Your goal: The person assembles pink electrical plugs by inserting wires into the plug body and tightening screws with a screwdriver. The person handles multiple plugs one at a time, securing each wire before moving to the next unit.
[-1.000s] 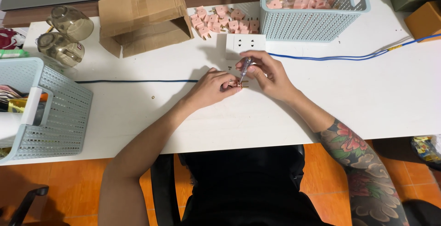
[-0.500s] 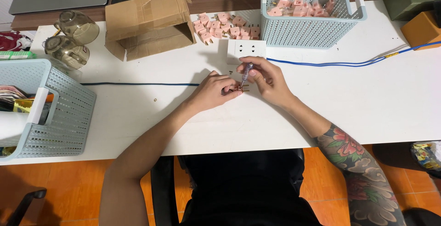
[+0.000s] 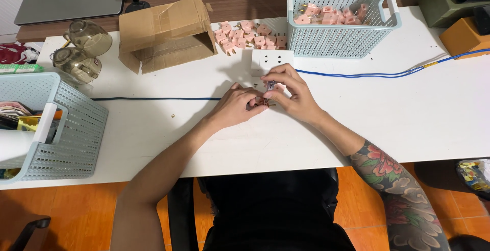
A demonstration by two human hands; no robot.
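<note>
Both hands meet mid-worktop: left hand [image 3: 236,107] pinches a small plug piece [image 3: 261,101], right hand [image 3: 292,94] holds a screwdriver [image 3: 270,85] upright above it.

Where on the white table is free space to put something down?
The widest bare patch of table lies right of the right hand, below the blue cable. Another lies between the left hand and the left basket. The back is crowded: cardboard box, pink plugs, mesh basket.

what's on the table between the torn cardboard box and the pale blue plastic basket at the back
In the head view, a loose heap of small pink plugs lies on the white table between the cardboard box and the pale blue basket.
</note>
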